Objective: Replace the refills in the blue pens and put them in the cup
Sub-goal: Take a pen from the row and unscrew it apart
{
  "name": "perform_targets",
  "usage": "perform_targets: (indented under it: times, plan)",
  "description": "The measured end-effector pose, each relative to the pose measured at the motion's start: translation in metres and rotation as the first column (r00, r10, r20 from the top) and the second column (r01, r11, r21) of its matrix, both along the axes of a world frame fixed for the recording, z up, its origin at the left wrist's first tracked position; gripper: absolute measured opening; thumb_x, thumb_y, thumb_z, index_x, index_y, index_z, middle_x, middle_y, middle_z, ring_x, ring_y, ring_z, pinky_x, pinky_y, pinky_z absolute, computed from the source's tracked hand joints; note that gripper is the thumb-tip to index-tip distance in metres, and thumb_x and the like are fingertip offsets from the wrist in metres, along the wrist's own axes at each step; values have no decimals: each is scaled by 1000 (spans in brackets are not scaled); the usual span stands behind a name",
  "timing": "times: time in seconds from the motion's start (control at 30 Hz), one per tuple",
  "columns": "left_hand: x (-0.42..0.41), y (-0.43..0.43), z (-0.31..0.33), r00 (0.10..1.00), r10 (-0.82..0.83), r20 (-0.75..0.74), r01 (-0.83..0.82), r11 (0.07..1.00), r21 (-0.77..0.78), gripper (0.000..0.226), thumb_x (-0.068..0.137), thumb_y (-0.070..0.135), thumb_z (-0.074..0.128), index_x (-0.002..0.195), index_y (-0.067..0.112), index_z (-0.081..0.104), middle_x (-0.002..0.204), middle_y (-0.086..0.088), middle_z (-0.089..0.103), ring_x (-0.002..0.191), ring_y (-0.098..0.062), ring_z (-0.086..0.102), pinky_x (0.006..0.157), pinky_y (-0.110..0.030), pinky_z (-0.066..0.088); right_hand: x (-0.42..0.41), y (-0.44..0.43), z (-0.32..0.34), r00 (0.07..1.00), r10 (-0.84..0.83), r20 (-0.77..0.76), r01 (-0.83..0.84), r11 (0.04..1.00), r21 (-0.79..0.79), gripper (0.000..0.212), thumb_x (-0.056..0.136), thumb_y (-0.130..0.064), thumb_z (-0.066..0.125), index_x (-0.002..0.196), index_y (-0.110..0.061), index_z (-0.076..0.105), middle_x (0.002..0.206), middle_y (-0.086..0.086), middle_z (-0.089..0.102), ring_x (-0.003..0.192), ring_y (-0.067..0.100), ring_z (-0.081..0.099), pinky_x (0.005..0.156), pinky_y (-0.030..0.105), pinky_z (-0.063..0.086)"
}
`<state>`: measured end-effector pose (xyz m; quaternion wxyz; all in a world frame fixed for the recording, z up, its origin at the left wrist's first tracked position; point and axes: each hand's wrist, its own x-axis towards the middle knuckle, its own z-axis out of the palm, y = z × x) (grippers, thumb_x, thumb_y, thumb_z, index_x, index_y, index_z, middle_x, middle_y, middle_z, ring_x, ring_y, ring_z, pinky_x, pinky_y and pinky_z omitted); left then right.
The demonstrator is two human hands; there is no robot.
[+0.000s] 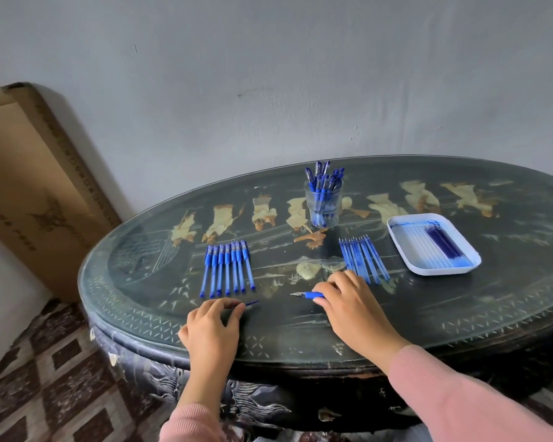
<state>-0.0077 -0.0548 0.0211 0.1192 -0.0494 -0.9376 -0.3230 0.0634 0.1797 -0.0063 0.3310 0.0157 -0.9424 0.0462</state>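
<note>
**Blue pen in two pieces, one in each hand**

A dark oval surface (460,314) carries everything. At the far right lies a white tray (428,271) holding refills, some clear and some dark blue. At the far centre a clear cup (308,199) stands upright, full of capped pens. A row of blue pens (227,269) lies left of centre and a row of refills (363,261) lies right of centre, both with their long axes running near to far.

Near the edge, the right hand (351,301) pinches the pen's grip section (310,295), with its metal tip pointing left. The left hand (213,327) curls its fingers round a thin blue piece (251,303) whose end points right. I cannot tell whether this piece is a refill or a barrel.

The two ends face each other along one left-right line, a little apart. Joining them probably means closing that gap along the line. The refill row lies just beyond the right hand, which is the nearer hand to it.
</note>
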Motion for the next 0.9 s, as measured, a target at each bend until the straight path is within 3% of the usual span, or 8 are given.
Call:
perform_targets:
  times: [0.13,0.2,0.33,0.47,0.63,0.8,0.9]
  plan:
    - [1,1,-2,1000,5,-21,-5,1000,-9,20,88,41,65,103,29,72,114,7,66,114,-23,51,95,-41,29,0,0,0,1000,1,9,-1,1000,-8,9,90,-26,66,95,-19,67,84,-2,52,78,16,45,69,29,48]
    - [3,5,-2,993,-19,-112,18,1000,-3,21,87,36,69,105,26,72,112,4,68,113,-25,54,94,-43,29,0,0,0,1000,-1,22,1,1000,-7,10,91,-27,65,96,-20,67,84,-2,53,78,16,45,69,29,48]
    - [11,29,-1,912,-278,-301,277,960,-48,30,77,32,79,106,28,71,105,15,67,102,-10,57,89,-28,24,1,-2,2,1000,-3,26,3,1000,-16,11,89,-28,67,97,-20,68,85,-2,53,79,17,46,69,29,48]
    - [17,57,-3,867,-443,-227,447,894,-40,30,82,33,75,112,36,68,106,23,66,105,-2,55,90,-26,24,3,-3,6,999,30,26,-30,1000,-6,14,93,-30,59,101,-20,65,88,-1,53,81,17,47,70,30,49]
    - [17,66,-11,888,-412,-206,443,885,142,14,83,17,75,89,28,72,84,31,62,91,-2,59,88,-45,44,5,-3,7,996,86,32,-85,996,-32,16,96,-31,50,98,-20,62,90,-2,50,81,16,46,72,26,47]
    - [17,68,-12,895,-399,-200,420,904,78,9,88,18,70,86,27,69,82,29,58,91,2,54,84,-27,22,4,-3,6,994,107,15,-106,993,-44,11,94,-26,55,97,-18,63,88,-3,50,80,14,46,70,25,46]
    - [18,68,-13,890,-403,-213,421,906,48,8,90,19,67,86,26,67,83,29,55,90,6,48,81,-26,20,4,-3,6,993,121,12,-121,992,-25,9,93,-24,59,96,-17,64,88,-3,52,80,14,47,70,25,46]
